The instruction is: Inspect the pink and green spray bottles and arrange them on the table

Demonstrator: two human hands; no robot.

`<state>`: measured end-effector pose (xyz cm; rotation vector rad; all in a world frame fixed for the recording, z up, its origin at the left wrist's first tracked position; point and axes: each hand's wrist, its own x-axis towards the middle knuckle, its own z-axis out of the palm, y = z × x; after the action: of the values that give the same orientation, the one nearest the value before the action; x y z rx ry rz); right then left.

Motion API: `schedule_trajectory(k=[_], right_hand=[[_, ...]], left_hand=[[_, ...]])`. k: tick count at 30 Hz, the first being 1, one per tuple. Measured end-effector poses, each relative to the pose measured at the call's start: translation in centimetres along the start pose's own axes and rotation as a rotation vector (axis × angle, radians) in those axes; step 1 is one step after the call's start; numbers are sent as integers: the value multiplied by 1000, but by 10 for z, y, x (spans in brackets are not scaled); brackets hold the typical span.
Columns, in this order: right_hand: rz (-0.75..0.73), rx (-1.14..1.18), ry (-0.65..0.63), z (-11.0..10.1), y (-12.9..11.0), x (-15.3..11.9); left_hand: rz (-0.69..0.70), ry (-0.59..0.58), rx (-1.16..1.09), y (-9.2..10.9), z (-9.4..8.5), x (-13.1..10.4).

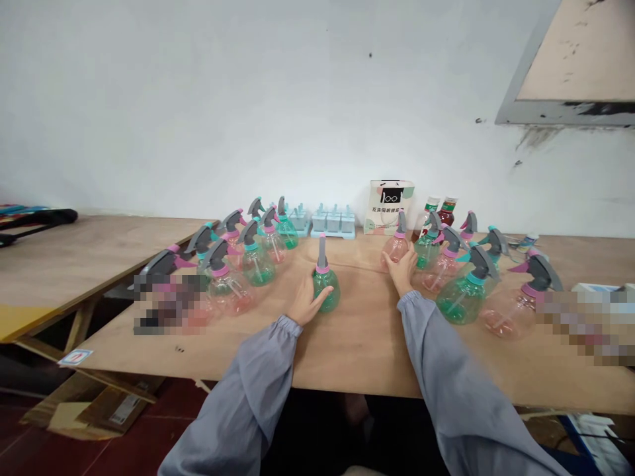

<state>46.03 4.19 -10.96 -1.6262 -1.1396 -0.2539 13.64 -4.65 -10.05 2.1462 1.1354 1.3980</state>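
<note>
Green spray bottle (331, 279) stands on the counter (357, 357), clasped by the left grip (304, 302) around its left side. Farther back and rightward, the right grip (404, 270) curls around a pink spray bottle (395, 247), thumb in front. Pixelated patches (171, 304) obscure both sides; some fingers are hidden behind the bottles.

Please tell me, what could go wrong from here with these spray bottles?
The right hand holds a round, see-through pink plastic spray bottle close beside a round, see-through green plastic spray bottle; a sideways move might knock the two together. The right arm's loose grey fabric sleeve passes near a larger-looking, see-through green plastic spray bottle and might brush it.
</note>
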Motion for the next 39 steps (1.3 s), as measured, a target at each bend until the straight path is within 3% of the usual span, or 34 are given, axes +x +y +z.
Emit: schedule_trajectory(k=[8,15,17,23,26,29,31,35,39], right_hand=[[9,70,12,12,0,12],[-96,269,84,-13,-27,-16],[-180,376,-27,-25,-47,-30],[-327,766,-564,-49,-128,-69],[-286,884,-635,-53,-155,-77],[-222,928,-631,-52,-161,-76],[-170,931,-629,-51,-156,-73],[-103,892,-630,-52,-142,-67],[-183,837,-669,-58,-136,-67]], left_hand=[[-8,-11,-9,3,0,0],[15,-24,-45,3,0,-2],[20,-50,-61,2,2,-2],[98,-138,-37,12,16,-6],[161,-199,-1,21,25,-8],[188,-210,58,25,21,-7],[186,-45,118,24,5,-4],[8,638,189,20,-48,1],[-301,981,249,16,-92,1]])
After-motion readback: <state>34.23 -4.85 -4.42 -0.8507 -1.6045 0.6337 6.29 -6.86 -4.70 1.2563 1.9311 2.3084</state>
